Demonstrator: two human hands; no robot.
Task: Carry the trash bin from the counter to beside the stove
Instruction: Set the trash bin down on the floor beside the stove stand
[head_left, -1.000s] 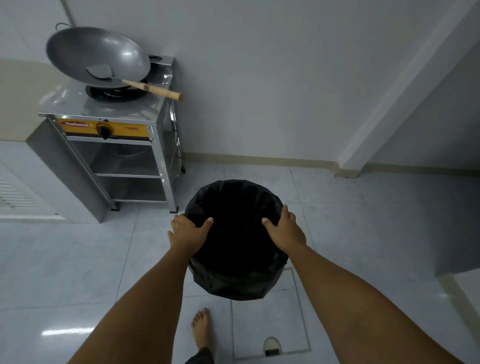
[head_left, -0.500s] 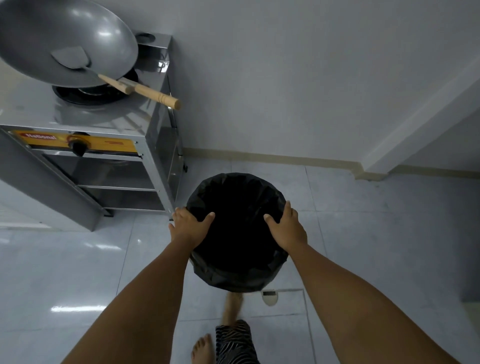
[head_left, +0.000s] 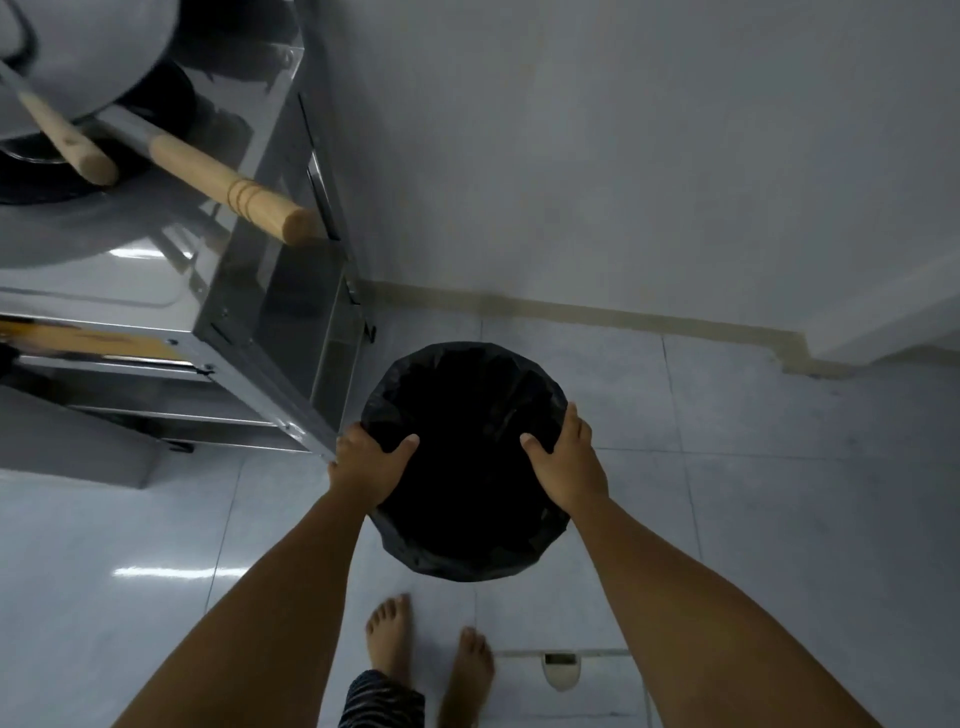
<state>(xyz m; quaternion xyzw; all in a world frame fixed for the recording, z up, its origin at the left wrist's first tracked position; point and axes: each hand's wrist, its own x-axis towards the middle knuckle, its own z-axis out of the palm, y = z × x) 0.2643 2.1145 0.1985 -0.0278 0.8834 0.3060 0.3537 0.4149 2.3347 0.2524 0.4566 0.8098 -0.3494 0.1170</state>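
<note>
Beside stove, both hands hold trash bin upright (mouth up)

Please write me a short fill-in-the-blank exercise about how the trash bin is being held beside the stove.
1. The trash bin is lined with a ___ bag.
2. The left hand and right hand grip its ___.
3. The stove stands to the bin's ___.
4. The person's feet are ___.

Missing words: black; rim; left; bare

Light: dim, cool, bluish-grey overall.
Glare: pale streaks on the floor tiles and the stove top.
Bin: the trash bin interior reads pure black, detail lost.
Blur: wok soft, possibly motion.
Distortion: wide-angle bending at edges.
</note>
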